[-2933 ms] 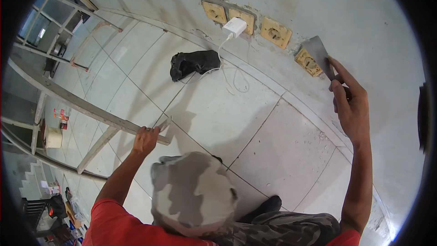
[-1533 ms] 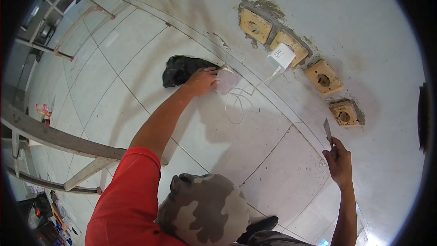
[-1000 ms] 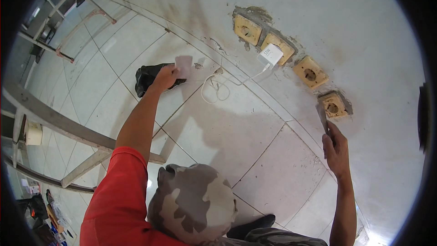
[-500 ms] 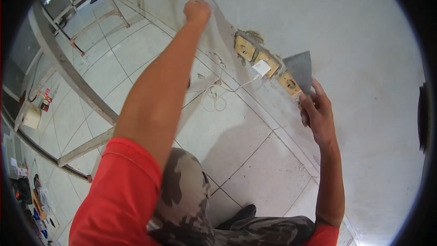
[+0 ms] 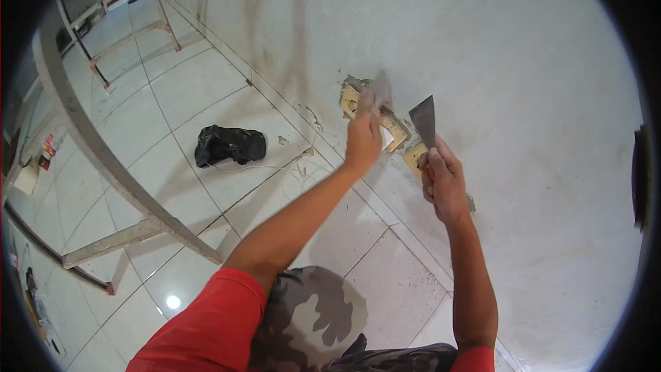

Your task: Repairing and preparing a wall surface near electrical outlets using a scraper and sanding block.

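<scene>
My right hand grips a putty knife by its handle, the grey blade pointing up beside the wall. Just under it, a yellowed wall socket is partly hidden by my fingers. My left hand is at the wall over the other sockets, with a thin translucent sheet, blurred by motion, at its fingers. Part of the left socket shows beside them. A white charger sits at the middle socket, mostly behind my left hand. Rough grey plaster surrounds the sockets.
A black bag-like bundle lies on the tiled floor, with a thin white cable beside it. Metal frame legs stand at the left, and another frame stands farther back. Crumbs of debris lie near the wall's base.
My left hand has come down and right from higher on the wall to the sockets. My right hand with the putty knife has shifted left. The black bundle has come into sight.
</scene>
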The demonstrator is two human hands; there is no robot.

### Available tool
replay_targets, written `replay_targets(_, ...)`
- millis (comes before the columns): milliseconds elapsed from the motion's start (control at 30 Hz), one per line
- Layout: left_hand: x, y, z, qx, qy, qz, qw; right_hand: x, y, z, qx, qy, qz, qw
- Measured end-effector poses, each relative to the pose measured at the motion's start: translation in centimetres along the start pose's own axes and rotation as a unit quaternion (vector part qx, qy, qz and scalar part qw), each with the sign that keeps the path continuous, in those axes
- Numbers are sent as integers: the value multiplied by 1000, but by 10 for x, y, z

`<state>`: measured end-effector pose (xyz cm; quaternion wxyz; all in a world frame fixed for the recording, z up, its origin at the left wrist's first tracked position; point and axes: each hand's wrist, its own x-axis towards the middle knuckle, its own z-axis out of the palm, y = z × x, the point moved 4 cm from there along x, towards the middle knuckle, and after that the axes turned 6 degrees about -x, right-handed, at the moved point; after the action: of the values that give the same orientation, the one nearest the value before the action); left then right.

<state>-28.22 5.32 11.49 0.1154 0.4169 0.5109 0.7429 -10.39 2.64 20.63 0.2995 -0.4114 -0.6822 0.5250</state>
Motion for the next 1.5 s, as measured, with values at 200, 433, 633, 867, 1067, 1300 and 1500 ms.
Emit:
replay_targets(200, -11, 6, -5, 81, 132, 206, 966, 29, 21, 25, -76, 1, 7, 997)
replay_targets(433, 9, -13, -58, -61, 116, -88, 987, 67, 17, 64, -172, 28, -19, 984)
replay_targets(633, 14, -45, -91, 38, 136, -76, 987, 45, 6, 49, -168, 59, 48, 983)
replay_targets(867, 5, -52, -68, 167, -23, 46, 985, 46, -1, 46, -203, 73, -46, 975)
replay_targets(1067, 13, -52, -31, 119, -33, 69, 990, -5, -17, 8, -238, 78, -13, 968)
replay_targets(1300, 23, -53, -25, 128, 9, 79, 989, -66, 3, -30, -328, 73, -63, 940)
replay_targets(1500, 26, -58, -23, 124, -12, 55, 991, -72, 25, -39, -292, 55, -36, 954)
